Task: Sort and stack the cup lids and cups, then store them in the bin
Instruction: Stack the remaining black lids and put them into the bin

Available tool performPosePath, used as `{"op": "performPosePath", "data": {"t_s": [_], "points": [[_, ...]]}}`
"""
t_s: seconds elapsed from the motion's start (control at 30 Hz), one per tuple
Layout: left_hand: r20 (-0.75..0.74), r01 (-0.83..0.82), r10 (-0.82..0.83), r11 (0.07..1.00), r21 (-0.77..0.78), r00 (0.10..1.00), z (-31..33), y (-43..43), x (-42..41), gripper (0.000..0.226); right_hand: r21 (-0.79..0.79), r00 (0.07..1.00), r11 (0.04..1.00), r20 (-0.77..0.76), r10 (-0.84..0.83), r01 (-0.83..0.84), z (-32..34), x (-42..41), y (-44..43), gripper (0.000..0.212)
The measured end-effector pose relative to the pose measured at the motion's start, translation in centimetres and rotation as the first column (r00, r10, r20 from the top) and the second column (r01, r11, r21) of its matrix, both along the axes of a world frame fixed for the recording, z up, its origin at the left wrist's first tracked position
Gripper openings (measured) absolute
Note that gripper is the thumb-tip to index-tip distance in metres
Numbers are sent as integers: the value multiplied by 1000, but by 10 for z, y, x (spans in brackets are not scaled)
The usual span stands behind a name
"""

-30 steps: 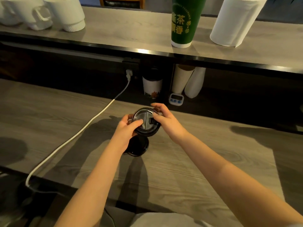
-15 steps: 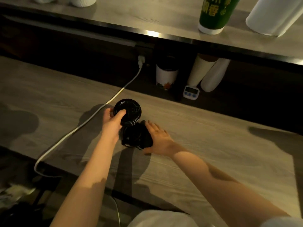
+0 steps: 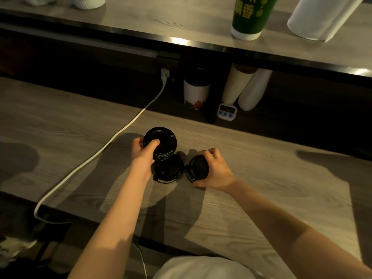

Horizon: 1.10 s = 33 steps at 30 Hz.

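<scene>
Stack of black lids held just over the counter, gripped by left hand, thumb across the top, fingers round the far side. Right hand closed round a single lid, tilted on edge near the counter. Loose lid flat on the counter between the two hands, partly under the stack.

Risks, as judged: rims misaligned on joining, hence a jammed or toppled stack; tilted lid slipping from a shallow grip.

White cable close on the left, liable to snag a forearm. Timer, lidded cup and paper cup sleeves well behind, under the shelf. No bin in view.
</scene>
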<state>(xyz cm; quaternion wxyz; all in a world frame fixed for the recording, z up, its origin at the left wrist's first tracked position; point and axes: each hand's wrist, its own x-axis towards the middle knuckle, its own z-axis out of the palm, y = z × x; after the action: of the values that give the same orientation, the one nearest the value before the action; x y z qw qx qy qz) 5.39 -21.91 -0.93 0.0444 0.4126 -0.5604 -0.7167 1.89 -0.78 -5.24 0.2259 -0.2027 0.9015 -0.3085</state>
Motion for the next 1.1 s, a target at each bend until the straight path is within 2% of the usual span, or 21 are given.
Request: {"op": "performPosePath", "data": {"t_s": [0.17, 0.27, 0.4, 0.57, 0.73, 0.83, 0.97, 1.1], "points": [[-21, 43, -42, 999, 12, 999, 6, 16, 3, 39, -156, 987, 975, 69, -147, 156, 6, 2, 23, 86], [-52, 57, -56, 998, 15, 997, 10, 26, 7, 39, -264, 964, 927, 89, -251, 266, 18, 7, 33, 86], [-70, 102, -99, 994, 49, 993, 20, 49, 9, 56, -373, 922, 844, 118, -368, 385, 43, 15, 57, 85], [-150, 229, -219, 972, 55, 964, 39, 101, 0, 41, -427, 847, 746, 102, -522, 511, 75, 25, 102, 82], [-198, 403, -384, 913, 66, 902, 52, 173, -11, 54, -450, 741, 646, 53, -669, 616, 99, 46, 168, 80], [-222, 466, -446, 884, 44, 867, 59, 228, -15, 39, -444, 674, 597, 21, -738, 668, 113, 61, 217, 80], [-241, 538, -516, 842, 33, 822, 71, 305, -15, 38, -446, 570, 523, -32, -821, 727, 129, 81, 289, 81], [-255, 640, -622, 768, -17, 740, 86, 379, -11, 31, -440, 495, 486, -102, -863, 755, 144, 101, 360, 82]]}}
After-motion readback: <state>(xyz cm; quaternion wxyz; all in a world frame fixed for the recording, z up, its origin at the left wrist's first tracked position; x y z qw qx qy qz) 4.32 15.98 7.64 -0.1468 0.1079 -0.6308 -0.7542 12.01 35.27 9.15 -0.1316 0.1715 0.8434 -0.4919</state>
